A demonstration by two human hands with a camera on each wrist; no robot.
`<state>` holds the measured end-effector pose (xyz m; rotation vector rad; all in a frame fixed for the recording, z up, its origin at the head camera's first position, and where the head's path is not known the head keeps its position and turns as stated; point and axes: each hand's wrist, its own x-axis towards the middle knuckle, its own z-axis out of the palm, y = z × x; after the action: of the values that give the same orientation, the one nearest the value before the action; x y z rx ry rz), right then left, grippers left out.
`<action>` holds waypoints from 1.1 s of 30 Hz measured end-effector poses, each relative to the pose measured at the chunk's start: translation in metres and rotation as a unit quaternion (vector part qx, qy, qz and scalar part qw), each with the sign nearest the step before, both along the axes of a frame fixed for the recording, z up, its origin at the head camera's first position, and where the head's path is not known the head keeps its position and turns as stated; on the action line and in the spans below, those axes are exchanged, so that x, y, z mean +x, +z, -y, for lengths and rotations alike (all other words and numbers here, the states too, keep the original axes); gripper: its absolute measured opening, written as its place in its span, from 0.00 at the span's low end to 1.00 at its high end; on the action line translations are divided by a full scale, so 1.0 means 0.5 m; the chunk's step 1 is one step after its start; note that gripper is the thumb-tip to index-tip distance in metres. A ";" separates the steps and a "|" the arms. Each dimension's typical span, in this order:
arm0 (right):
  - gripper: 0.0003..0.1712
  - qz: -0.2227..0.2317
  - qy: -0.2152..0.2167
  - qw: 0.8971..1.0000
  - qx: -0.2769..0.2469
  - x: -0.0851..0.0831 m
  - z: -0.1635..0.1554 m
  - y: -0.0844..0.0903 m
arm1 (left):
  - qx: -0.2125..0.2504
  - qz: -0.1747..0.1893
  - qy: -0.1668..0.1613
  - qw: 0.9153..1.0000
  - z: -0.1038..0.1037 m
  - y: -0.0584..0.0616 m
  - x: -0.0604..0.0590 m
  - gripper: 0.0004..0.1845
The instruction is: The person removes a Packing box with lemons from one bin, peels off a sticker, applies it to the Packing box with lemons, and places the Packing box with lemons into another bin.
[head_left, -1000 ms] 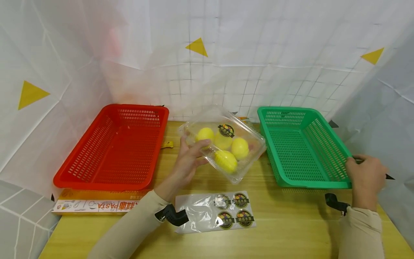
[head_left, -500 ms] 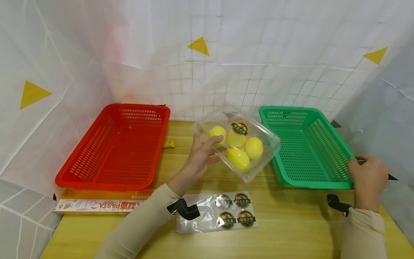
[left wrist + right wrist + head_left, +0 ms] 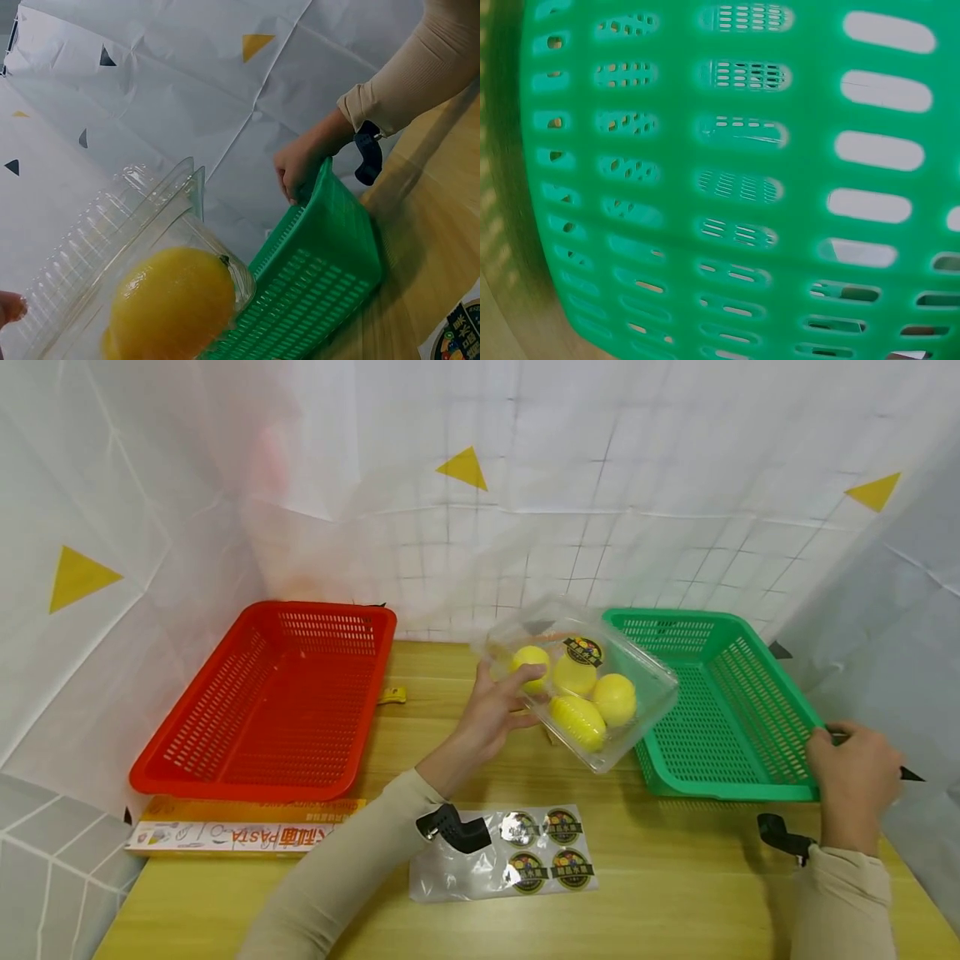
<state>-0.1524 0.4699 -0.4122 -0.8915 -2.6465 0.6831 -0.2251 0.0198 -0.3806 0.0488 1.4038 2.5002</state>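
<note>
The left hand [image 3: 497, 710] has the clear plastic clamshell box [image 3: 581, 681] up off the table, gripped at its near-left corner – fingers curled up around the side, thumb on the lid edge. The box is tilted, its right end hanging over the left rim of the green basket [image 3: 720, 718]. Inside are four yellow lemons [image 3: 592, 697], and there's a round dark sticker [image 3: 583, 651] on the lid. From the left wrist view you mostly get one lemon [image 3: 172, 304] pressed against the clear wall [image 3: 112, 247], with the green basket [image 3: 315, 285] just beyond.

The right hand [image 3: 855, 777] sits on the near-right corner of the green basket, fingers curled over the rim – it's gripping it. The right wrist view is just a blurry close-up of green mesh [image 3: 705, 187].

The red basket [image 3: 270, 702] is on the left, well apart from the box. A pasta box [image 3: 232, 833] lies flat in front of it. A sticker sheet [image 3: 517, 856] with four round labels rests on the wooden table [image 3: 675, 893], right under the left forearm.
</note>
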 end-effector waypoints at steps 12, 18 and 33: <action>0.30 0.006 -0.009 1.000 -0.002 0.000 -0.003 -0.005 | -0.004 0.024 0.001 1.000 -0.037 -0.005 -0.009 0.52; 0.31 0.011 -0.016 1.000 0.000 0.002 -0.007 -0.005 | -0.034 0.010 -0.018 0.999 -0.049 -0.001 -0.013 0.51; 0.30 -0.005 0.000 1.000 0.002 0.003 0.002 -0.001 | -0.081 -0.002 -0.020 0.996 -0.060 0.005 -0.029 0.50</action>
<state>-0.1507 0.4689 -0.4128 -0.8861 -2.6386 0.6786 -0.2397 0.0498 -0.3781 0.0499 1.5868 2.3467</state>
